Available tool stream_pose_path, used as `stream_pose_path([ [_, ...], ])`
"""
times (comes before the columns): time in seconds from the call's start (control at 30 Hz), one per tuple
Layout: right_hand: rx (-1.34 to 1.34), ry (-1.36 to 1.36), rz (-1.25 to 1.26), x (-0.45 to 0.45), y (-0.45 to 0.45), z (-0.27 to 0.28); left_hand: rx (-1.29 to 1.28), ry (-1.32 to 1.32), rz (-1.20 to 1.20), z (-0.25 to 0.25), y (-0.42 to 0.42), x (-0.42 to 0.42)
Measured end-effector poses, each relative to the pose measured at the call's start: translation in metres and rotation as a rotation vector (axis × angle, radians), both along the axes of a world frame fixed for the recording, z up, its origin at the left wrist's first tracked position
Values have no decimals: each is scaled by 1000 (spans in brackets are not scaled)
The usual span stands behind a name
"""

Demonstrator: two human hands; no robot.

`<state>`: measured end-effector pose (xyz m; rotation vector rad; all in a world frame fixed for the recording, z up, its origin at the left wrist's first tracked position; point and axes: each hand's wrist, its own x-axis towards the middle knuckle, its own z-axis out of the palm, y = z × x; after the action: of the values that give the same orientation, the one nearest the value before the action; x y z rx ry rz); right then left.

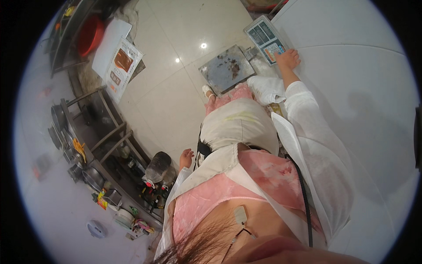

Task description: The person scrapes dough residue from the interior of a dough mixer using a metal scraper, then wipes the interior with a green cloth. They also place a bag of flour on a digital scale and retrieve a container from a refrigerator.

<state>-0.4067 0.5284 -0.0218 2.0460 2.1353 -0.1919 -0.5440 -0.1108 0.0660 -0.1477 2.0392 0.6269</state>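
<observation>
My right hand (288,59) reaches forward to the lower end of a platform scale's display and keypad unit (265,38), its thumb side at the keys and its other fingers spread beside the white tiled wall. Left of that unit, low down, lies the scale's square metal platform (227,68), with dark dirt on its surface. A white plastic bag (266,89) sits just below my right forearm. My left hand (187,158) hangs at my side near the black strap of a pale apron (239,125); its fingers are loosely bent and nothing shows in it.
On the left stands a metal rack (99,155) with pans (92,178) and bottles. A large plastic jug (158,166) with a red cap is beside it. A printed white sack (122,71) and a red basin (90,34) are at the upper left. Glossy floor tiles (158,92) lie between.
</observation>
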Motion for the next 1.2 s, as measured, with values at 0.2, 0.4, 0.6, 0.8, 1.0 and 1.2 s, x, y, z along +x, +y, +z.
stream_pose_path([
  [0.2,228,138,176,-1,-19,-8,-9,-29,12,-3,-12,1],
  [0.4,159,76,88,-12,-15,-1,-56,-19,-15,20,8,-2],
  [0.6,155,9,69,-17,-15,1,-21,-1,-20,20,9,-1],
  [0.8,76,-115,36,-23,-13,7,-46,-22,2,15,3,-3],
  [1.0,120,17,146,-8,-17,11,3,-40,-17,3,-14,1],
  [1.2,173,266,172,30,-45,0,47,-13,-200,-18,-6,-22],
])
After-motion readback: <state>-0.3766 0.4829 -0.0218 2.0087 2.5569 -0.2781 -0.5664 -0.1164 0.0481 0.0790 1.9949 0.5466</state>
